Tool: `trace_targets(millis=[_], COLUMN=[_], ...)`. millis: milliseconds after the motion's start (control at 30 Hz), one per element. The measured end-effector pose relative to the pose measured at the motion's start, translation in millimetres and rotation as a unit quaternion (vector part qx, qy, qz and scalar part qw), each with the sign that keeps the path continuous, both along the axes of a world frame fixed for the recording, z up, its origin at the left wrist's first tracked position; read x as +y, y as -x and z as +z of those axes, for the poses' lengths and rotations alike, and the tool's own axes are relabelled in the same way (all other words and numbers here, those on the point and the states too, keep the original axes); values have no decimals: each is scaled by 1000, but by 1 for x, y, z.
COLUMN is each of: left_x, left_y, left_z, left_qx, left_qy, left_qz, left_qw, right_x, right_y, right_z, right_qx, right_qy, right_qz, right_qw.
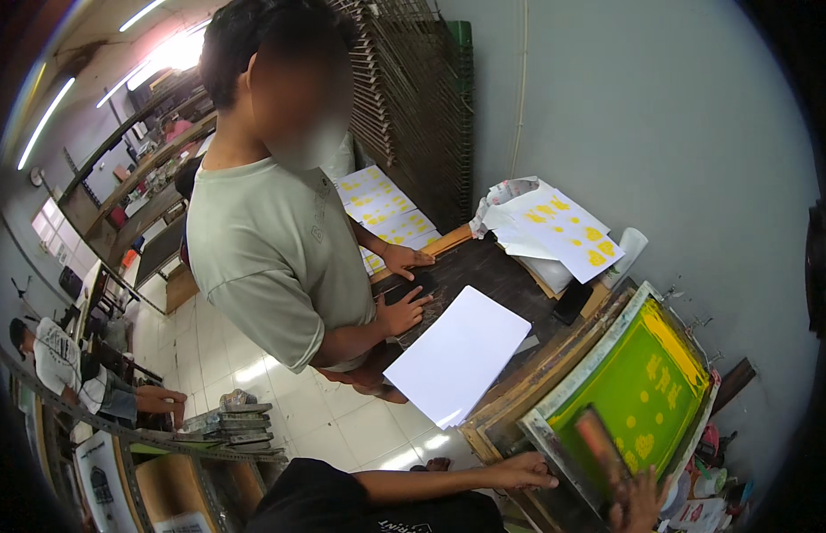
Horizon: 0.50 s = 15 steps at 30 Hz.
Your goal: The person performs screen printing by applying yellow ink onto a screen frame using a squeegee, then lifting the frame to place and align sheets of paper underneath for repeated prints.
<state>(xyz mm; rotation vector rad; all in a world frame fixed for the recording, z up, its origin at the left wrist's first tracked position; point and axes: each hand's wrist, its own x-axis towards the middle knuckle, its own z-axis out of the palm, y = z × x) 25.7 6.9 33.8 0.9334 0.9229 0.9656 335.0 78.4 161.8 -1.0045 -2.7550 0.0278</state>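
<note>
Both hands at the screen frame (639, 377) tilted up off the table (484, 266) — left hand (524, 473) gripping its near metal edge, right hand (642, 505) on the squeegee (601, 444) against the green mesh — frame likely stiff and light, mesh delicate, ink-slick; hold by rails.

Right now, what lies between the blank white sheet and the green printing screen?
In the head view, only the raised wooden frame edge separates the blank white sheet from the green printing screen; no loose item shows there.
</note>
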Motion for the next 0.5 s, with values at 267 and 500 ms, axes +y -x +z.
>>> trace_targets(millis=[267, 500], left_x=[16, 11], left_y=[12, 18], left_z=[-26, -3], left_qx=[245, 297], left_qy=[-87, -133], left_qz=[-113, -24], left_qw=[959, 945], right_x=[133, 276], right_y=[1, -13], right_z=[20, -14], right_qx=[111, 171], right_qy=[-108, -98], right_qz=[-262, -237], right_qw=[952, 951])
